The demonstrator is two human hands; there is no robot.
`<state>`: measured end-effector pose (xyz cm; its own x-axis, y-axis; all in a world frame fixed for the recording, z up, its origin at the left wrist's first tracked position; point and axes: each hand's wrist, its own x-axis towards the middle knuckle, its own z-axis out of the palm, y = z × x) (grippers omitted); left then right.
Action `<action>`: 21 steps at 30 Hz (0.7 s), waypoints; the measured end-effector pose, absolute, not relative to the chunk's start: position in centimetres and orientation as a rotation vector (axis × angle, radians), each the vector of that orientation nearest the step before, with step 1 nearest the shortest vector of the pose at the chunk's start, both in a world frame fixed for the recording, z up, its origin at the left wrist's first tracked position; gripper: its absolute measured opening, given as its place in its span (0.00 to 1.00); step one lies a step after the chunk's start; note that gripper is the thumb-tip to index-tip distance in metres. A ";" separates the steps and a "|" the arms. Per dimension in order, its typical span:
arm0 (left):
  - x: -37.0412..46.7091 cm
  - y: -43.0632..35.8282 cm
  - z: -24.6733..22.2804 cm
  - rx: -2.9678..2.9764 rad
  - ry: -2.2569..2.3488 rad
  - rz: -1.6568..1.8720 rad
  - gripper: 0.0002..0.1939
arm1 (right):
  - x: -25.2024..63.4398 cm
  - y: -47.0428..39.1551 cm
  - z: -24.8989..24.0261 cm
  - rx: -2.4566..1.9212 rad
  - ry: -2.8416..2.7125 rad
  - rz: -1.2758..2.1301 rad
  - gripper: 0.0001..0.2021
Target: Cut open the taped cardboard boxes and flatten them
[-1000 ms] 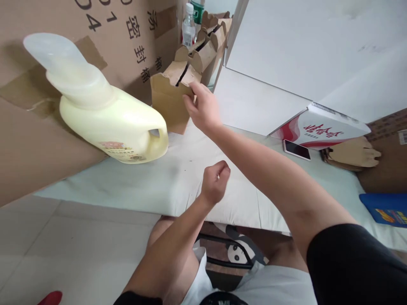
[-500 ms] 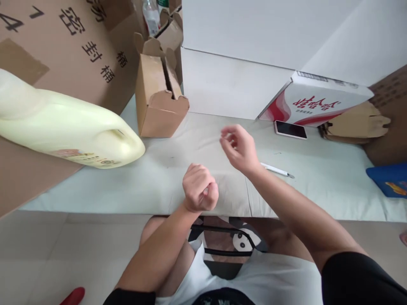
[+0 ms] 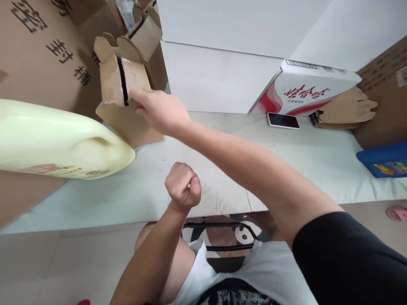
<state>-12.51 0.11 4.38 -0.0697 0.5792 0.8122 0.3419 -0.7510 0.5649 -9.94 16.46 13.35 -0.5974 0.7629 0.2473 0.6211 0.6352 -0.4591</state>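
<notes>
Right hand [image 3: 159,111] stretched out, fingertips pinching top flap of small kraft box [image 3: 122,99] at back-left of padded table [image 3: 318,165], box tilted. Left hand [image 3: 183,186] balled up, holding nothing visible. Pinch looks thin, box could tip onto detergent jug [image 3: 60,146] just beside.

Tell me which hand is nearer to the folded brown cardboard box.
Right. The right hand reaches across and touches the folded brown cardboard box at its top flaps. The left hand is clenched in a fist, well below and apart from it, over the table edge.
</notes>
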 end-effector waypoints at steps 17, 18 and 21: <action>-11.4 -2.6 7.4 1.970 0.825 2.376 0.16 | 15.0 -1.6 11.4 -1.075 -1.836 0.126 0.09; -11.2 -2.1 7.7 1.997 0.853 2.333 0.14 | 15.8 -2.6 11.5 -1.052 -1.858 0.135 0.10; -10.1 -0.1 8.3 2.027 1.075 2.068 0.10 | 17.1 -4.9 12.3 -0.939 -1.935 0.247 0.13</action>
